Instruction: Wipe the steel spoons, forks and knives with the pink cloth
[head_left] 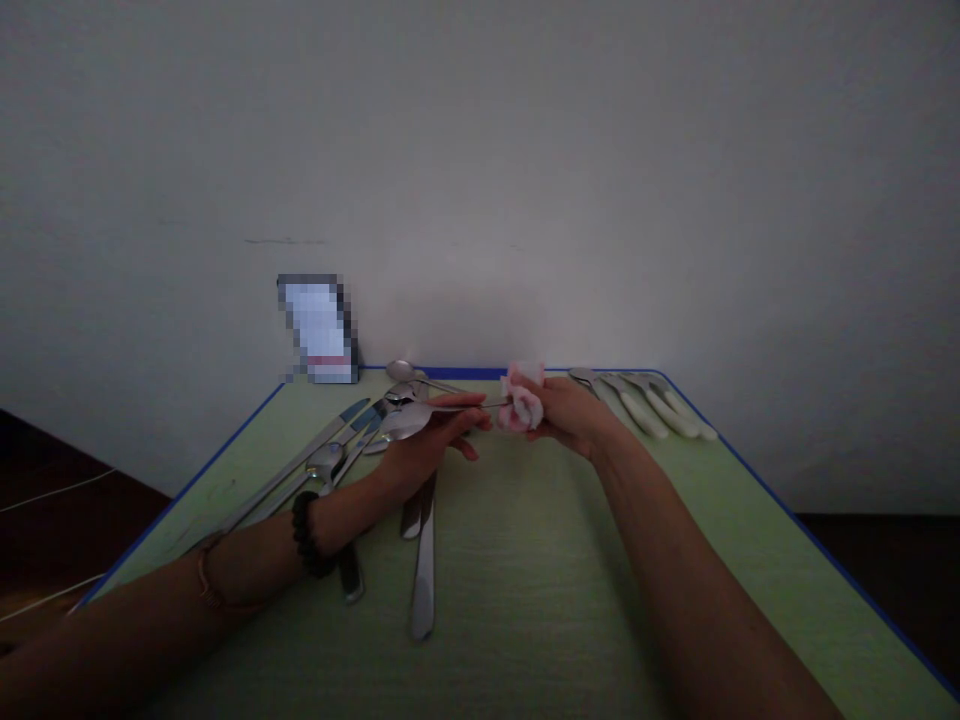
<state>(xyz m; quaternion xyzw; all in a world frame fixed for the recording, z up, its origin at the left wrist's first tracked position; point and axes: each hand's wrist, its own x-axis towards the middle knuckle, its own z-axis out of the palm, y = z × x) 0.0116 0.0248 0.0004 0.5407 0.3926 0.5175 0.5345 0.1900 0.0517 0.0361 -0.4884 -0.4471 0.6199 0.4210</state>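
A metal spoon (407, 421) is held level above the table, its bowl toward the left. My left hand (431, 445) grips its handle between the fingers, with the bowl lying over the wrist side of the hand. My right hand (566, 412) is closed on a crumpled pink-and-white cloth or tissue (523, 405), which is wrapped about the far end of the same handle. Under and around my left hand lie several spoons and table knives, among them a spoon (325, 460) by the wrist and a spoon (400, 370) at the back.
Several pieces of cutlery with cream handles (651, 410) lie side by side at the back right of the green table (517, 600). A phone with a lit screen (321, 330) leans on the wall at the back left. The table has a blue edge.
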